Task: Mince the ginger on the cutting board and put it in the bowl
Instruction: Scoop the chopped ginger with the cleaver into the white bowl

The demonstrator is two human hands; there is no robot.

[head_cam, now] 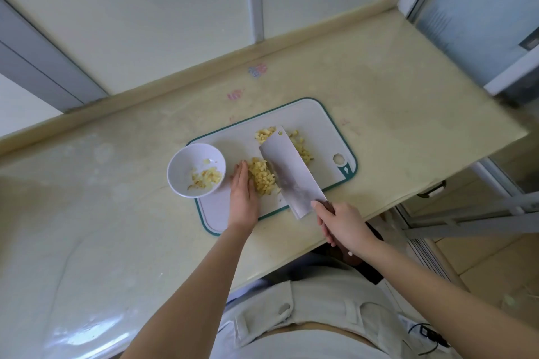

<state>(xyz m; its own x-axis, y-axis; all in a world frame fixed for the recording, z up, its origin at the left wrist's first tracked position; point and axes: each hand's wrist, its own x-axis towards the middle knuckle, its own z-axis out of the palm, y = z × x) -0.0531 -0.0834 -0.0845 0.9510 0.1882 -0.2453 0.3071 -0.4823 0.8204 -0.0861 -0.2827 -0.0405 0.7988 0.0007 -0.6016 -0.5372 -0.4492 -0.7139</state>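
on the white, teal-rimmed cutting board (315,116) the left hand (243,198), fingers straight, presses yellow minced ginger (262,176) against the broad steel cleaver (288,172) gripped by the right hand (344,227). a loose scoop toward the small white bowl (175,160) at the board's left end may spill bits; fingertips risk the edge.

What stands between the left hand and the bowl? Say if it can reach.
Probably yes. The left hand lies open on the board against the ginger pile, the bowl just to its left, with nothing between them.

Minced yellow ginger (262,176) piled on white cutting board (318,116); some in white bowl (186,157).
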